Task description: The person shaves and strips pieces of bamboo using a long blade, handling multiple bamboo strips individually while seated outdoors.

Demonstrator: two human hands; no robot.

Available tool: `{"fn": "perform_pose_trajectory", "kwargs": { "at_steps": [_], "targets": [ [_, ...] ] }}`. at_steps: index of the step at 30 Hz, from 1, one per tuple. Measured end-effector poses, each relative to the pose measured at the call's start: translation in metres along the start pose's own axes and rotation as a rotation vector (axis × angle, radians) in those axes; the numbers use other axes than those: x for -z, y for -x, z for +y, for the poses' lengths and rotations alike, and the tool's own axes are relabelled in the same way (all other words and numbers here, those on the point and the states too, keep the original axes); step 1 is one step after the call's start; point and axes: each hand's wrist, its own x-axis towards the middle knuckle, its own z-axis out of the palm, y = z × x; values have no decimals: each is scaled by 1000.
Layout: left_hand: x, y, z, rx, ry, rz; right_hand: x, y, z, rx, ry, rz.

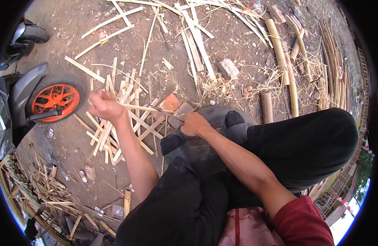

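**A:** What are the fingers doing here?

**B:** The left hand [103,105] is curling into a fist, its fingers pressing together around the far end of a thin bamboo strip [141,108]. The right hand [194,124] is clenching a dark-handled knife [172,121], fingers wrapped tight, just above the 2 dark sandals [234,124].

**A:** And the strip itself?

**B:** It is running nearly level between the 2 hands, over the bare dirt ground [238,45], with the blade meeting it near the right fist.

**A:** How is it likely handling?

**B:** By my reading, it is light, springy and stiff along its length, but prone to splitting, with sharp edges that could be cutting skin. Gripping it at the very end, as the left hand is doing, is keeping fingers well apart from the blade.

**A:** What is lying around?

**B:** A heap of cut bamboo slats [115,123] is piling up under the left hand. Whole bamboo poles [279,49] are lying toward the ground's far right edge, a grey stone [228,68] near them, and a scooter's orange wheel [54,100] is standing at the left edge.
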Motion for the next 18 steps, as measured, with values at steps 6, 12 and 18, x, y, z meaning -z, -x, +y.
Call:
{"fn": "perform_pose_trajectory", "kwargs": {
  "at_steps": [6, 12, 18],
  "targets": [
    [8, -7, -3, 13, -9, -62, 51, -3, -84, 230, -666, 118],
    [1, 0, -1, -10, -124, -13, -26, -20, 21, 92, 59, -27],
    [29, -8, 0, 19, -15, -18, 22, -10, 25, -375, -283, -60]
  ]
}}
